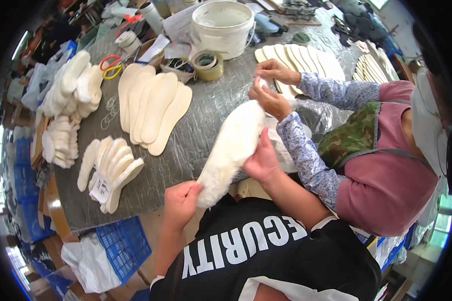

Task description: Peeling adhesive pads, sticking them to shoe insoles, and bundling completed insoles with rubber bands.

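A fluffy cream-white insole (pixel 231 145) is held over the near edge of the table, its furry side up. My left hand (pixel 182 203) pinches its near end between thumb and fingers. Along its right edge my right hand (pixel 262 159) supports it, thumb on top and the other fingers underneath, mostly hidden. Close beyond its far end are the two hands of a co-worker (pixel 271 88), fingers pinched together on something too small to make out. Left of the insole, several flat cream insoles (pixel 155 108) lie fanned out on the table.
A bundle of fleecy insoles (pixel 113 168) with a paper tag lies at the left front; more fleecy piles (pixel 75 90) stand behind. At the back are scissors (pixel 111 67), tape rolls (pixel 207 65) and a white bucket (pixel 222 30). Blue crates (pixel 123 246) stand below the table (pixel 85 210).
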The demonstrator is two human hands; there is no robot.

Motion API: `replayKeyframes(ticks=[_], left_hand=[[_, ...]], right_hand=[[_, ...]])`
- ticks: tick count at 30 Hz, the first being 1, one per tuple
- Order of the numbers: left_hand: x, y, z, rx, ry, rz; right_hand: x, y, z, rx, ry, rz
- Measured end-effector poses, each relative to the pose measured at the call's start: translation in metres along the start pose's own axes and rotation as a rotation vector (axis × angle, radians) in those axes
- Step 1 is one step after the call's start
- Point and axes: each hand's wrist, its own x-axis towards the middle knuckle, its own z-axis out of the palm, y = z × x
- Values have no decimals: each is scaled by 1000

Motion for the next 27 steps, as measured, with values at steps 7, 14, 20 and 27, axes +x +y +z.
replayKeyframes(ticks=[7,14,20,27], left_hand=[[-22,-32,6,-416,16,-365],[-27,-22,11,-277,-1,-314],[-25,-45,14,-493,37,-381],[-42,-40,8,-242,86,-306]], right_hand=[[-7,17,4,-95,298,18],[-8,17,-1,-113,302,16],[0,16,-7,-180,255,20],[-1,17,-11,-70,138,114]])
